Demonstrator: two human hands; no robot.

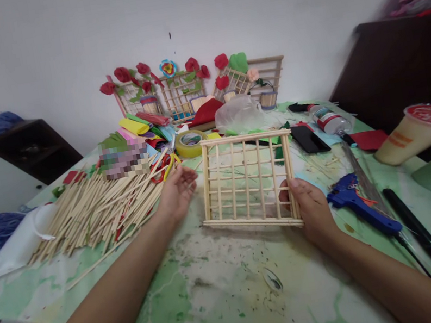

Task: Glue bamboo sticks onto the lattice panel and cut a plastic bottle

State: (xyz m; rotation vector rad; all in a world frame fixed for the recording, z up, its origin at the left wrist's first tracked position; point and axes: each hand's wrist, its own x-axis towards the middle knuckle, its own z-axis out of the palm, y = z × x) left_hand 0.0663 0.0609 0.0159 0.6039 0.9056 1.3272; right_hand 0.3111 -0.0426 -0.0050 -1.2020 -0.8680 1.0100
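A lattice frame of pale wooden sticks [247,181] is held tilted up above the table by my right hand [309,206], whose thumb and fingers grip its right side. My left hand [177,195] is to the left of the frame, apart from it, with fingers loosely curled and spread and nothing between them. Just behind that hand lie scissors with yellow and red handles [170,166]. A large pile of loose sticks [99,208] spreads out to the left.
A blue glue gun [361,203], a black rod [421,232], a phone [310,138] and a cup [421,132] are on the right. Tape [190,143] and coloured paper [137,125] lie behind. Finished lattices with flowers [183,92] lean on the wall.
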